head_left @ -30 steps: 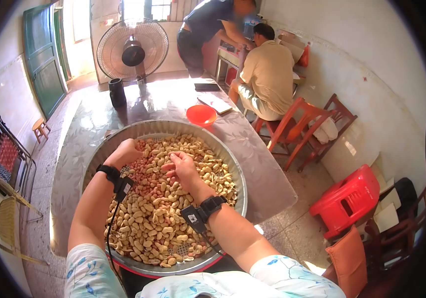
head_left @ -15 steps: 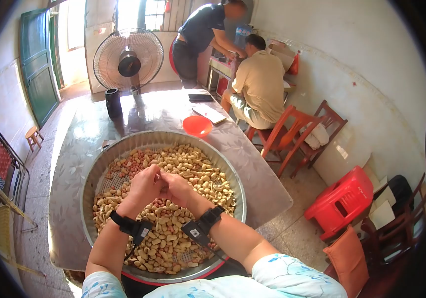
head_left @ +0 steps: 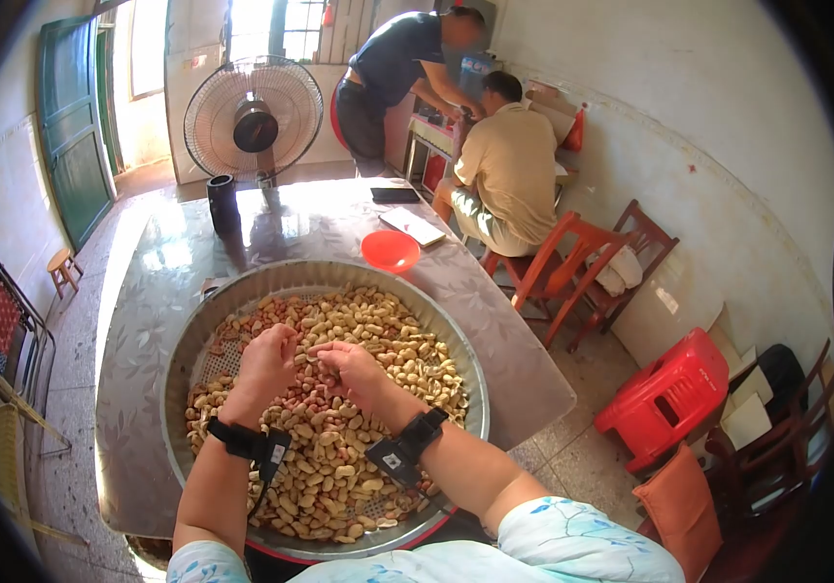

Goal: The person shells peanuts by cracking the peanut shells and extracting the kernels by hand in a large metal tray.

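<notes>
A wide round metal tray holds peanuts in their shells, with reddish shelled kernels among them toward the upper left. Over the middle of the tray, my left hand is closed, fingertips pressed together; anything between them is too small to name. Just to its right, a small gap away, my right hand has thumb and fingers curled in a pinch, and what it holds cannot be made out. Both wrists wear black straps with small boxes.
On the table stand a red bowl, a black cup, a white pad and a dark flat object. Behind are a fan and two people. Wooden chairs and a red plastic stool are at right.
My hands came together over the peanuts half a second ago and are now slightly apart. The view has tilted since the first frame, and the table sits lower in it.
</notes>
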Available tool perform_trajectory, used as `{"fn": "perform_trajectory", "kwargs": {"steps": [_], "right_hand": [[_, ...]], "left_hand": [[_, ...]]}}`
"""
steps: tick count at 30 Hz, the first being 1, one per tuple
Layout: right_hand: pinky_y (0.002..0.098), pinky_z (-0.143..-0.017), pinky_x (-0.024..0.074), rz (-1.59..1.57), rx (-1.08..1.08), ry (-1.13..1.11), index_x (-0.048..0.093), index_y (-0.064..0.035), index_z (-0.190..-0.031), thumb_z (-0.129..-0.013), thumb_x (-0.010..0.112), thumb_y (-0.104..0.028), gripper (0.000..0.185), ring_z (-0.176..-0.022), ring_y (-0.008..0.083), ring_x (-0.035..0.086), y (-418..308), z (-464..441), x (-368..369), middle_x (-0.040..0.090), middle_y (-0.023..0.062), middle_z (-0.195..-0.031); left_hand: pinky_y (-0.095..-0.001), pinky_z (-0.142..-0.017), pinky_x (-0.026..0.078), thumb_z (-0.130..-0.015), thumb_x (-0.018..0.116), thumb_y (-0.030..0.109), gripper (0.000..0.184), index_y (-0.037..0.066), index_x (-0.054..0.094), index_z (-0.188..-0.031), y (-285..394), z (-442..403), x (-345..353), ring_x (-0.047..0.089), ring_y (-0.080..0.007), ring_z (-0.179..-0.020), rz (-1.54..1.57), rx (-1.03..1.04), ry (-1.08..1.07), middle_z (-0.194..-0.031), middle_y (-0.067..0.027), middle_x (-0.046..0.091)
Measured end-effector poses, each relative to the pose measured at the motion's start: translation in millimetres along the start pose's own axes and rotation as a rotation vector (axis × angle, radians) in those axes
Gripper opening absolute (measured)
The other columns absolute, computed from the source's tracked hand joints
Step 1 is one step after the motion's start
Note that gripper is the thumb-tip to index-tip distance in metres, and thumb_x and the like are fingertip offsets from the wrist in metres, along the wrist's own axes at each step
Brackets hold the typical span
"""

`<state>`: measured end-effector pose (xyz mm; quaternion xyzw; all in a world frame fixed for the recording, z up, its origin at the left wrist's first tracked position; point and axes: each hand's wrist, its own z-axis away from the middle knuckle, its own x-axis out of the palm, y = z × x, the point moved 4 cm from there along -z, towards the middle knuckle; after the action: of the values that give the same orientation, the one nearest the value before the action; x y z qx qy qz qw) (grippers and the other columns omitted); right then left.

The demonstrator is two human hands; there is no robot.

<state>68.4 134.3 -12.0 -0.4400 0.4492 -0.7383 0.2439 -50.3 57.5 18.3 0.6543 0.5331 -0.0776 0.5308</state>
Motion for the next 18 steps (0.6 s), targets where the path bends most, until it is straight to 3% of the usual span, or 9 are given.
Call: {"fn": "perform_trajectory", "kwargs": {"steps": [12,16,18], "right_hand": [[0.0197,-0.047,0.0378,0.003,0.018,-0.01,0.052,-0.0046,-0.097,-0.086,0.047,-0.014,0.016,-0.057,0.0067,0.046,3,-2,-1,0.05,-0.0016,-0.068],[0.0205,-0.048,0.0404,0.002,0.011,0.016,0.051,-0.0045,-0.097,-0.087,0.046,-0.016,0.016,-0.059,0.008,0.048,2,-1,-1,0.051,-0.0005,-0.071],[0.0214,-0.049,0.0419,-0.035,0.023,0.044,0.051,-0.0047,-0.097,-0.087,0.046,-0.017,0.017,-0.06,0.0089,0.05,3,-1,-3,0.052,0.0003,-0.073]], "left_hand": [[-0.0423,-0.067,0.044,-0.078,0.05,0.017,0.017,0.004,0.053,-0.088,-25,1,2,0.057,-0.034,-0.079,-0.331,-0.156,-0.116,-0.081,-0.0164,0.059],[-0.0423,-0.067,0.044,-0.078,0.051,0.015,0.015,0.003,0.053,-0.087,-25,-1,1,0.056,-0.0343,-0.079,-0.306,-0.225,-0.124,-0.082,-0.0166,0.059],[-0.0413,-0.066,0.045,-0.077,0.054,0.014,0.014,0.003,0.054,-0.086,-16,-2,-1,0.057,-0.0335,-0.077,-0.134,-0.084,0.0,-0.08,-0.0162,0.06]]}}
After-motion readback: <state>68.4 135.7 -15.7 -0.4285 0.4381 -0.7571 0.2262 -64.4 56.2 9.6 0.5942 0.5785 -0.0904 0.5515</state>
